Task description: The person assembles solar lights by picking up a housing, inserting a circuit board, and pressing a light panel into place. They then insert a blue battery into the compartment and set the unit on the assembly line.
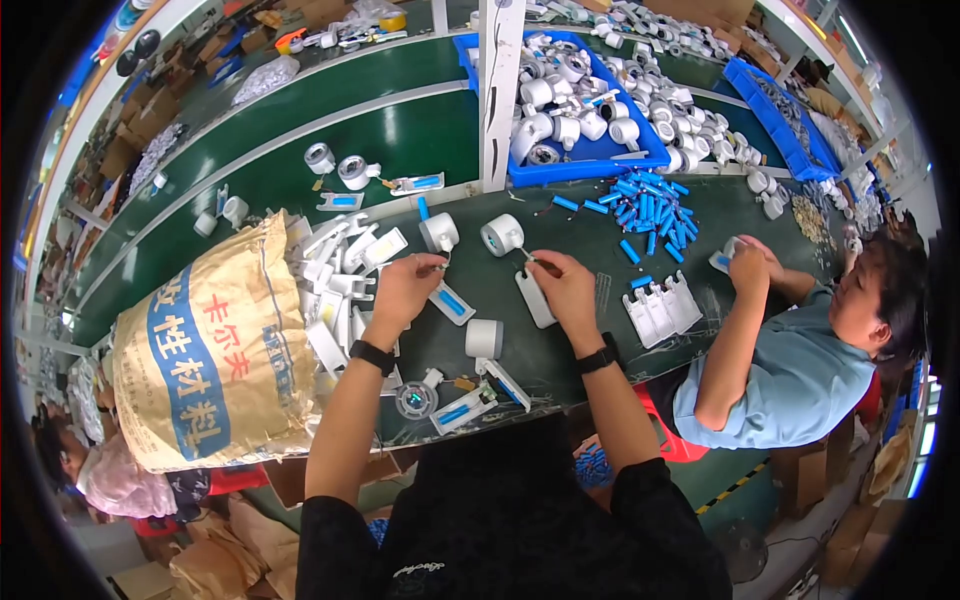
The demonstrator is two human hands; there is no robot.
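My left hand (402,287) sits over the green surface (420,140), fingers pinched shut on something small and thin at the fingertips; too small to tell what; just below it lies a white plate with a blue cell (452,303); my right hand (566,288) is closed the same way on a thin wire end near a white round housing (502,235), palm resting on a flat white panel (535,298); a second housing (439,232) stands just above the left hand; both wrists carry black watches.

Near me: a white cap (484,338) between my forearms; a round part with a greenish centre (416,399) and another plate with a blue cell (462,409) at the surface edge; a heap of white plastic parts (335,275) left of my left hand, touching a big printed sack (205,360).

Further off: loose blue cells (648,207) to the right; a blue bin (590,160) full of white housings behind a white post (497,90); a co-worker in a light blue shirt (790,375) at right, hand (748,266) on a small white part.
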